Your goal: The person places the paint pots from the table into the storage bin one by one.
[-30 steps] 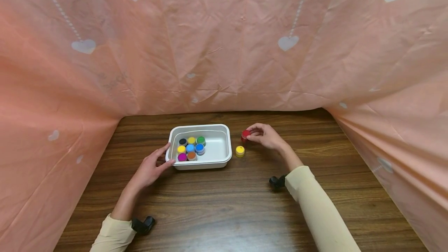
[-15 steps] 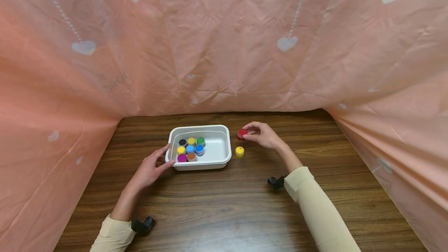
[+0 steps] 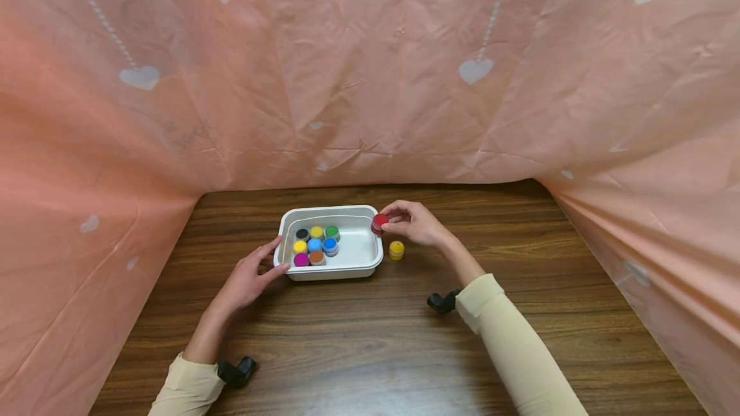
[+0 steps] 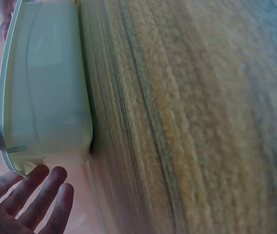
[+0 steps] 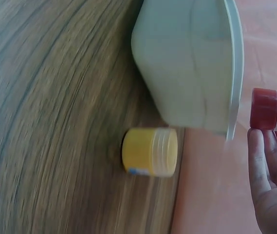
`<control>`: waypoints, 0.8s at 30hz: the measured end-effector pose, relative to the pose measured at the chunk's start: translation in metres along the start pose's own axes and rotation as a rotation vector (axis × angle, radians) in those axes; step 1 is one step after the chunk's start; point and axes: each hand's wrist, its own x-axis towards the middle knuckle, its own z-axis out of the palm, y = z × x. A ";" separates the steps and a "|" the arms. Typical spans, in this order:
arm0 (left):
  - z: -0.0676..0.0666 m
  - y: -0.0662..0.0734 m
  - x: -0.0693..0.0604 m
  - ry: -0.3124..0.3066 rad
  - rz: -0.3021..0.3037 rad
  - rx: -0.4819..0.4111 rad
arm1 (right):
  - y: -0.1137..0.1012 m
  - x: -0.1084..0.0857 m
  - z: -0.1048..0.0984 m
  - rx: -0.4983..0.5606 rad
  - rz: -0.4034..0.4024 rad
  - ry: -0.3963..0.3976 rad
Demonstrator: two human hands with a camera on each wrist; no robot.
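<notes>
With its thumb and fingertips, my right hand (image 3: 417, 226) pinches a small red paint pot (image 3: 379, 223) level with the tray's right rim. The right wrist view shows that pot (image 5: 265, 109) raised off the table, its ridged lid towards the hand. My left hand (image 3: 245, 282) lies at the near left corner of the white tray (image 3: 327, 273), thumb and fingertips spread against the rim. Inside the tray, several paint pots are grouped on the left, among them a green pot (image 3: 332, 232) and a purple pot (image 3: 301, 260). A yellow pot (image 3: 396, 250) stands on the table beside the tray.
Dark wood-grain table (image 3: 347, 352) lies under everything. A peach cloth (image 3: 370, 82) with white hearts hangs behind it and at both sides. Black wrist cameras (image 3: 236, 372) sit at the sleeves. The tray's inner right part is bare floor.
My right hand has moved left with the red paint pot, from the table right of the tray to its right rim. The left hand and the tray have stayed in place.
</notes>
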 end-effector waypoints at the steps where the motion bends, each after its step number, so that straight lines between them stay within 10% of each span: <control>1: 0.000 0.000 0.000 0.001 0.000 0.000 | -0.002 0.001 0.003 -0.002 -0.001 -0.005; 24: -0.001 0.003 -0.001 -0.003 0.005 0.009 | -0.025 0.027 0.060 -0.024 -0.026 -0.101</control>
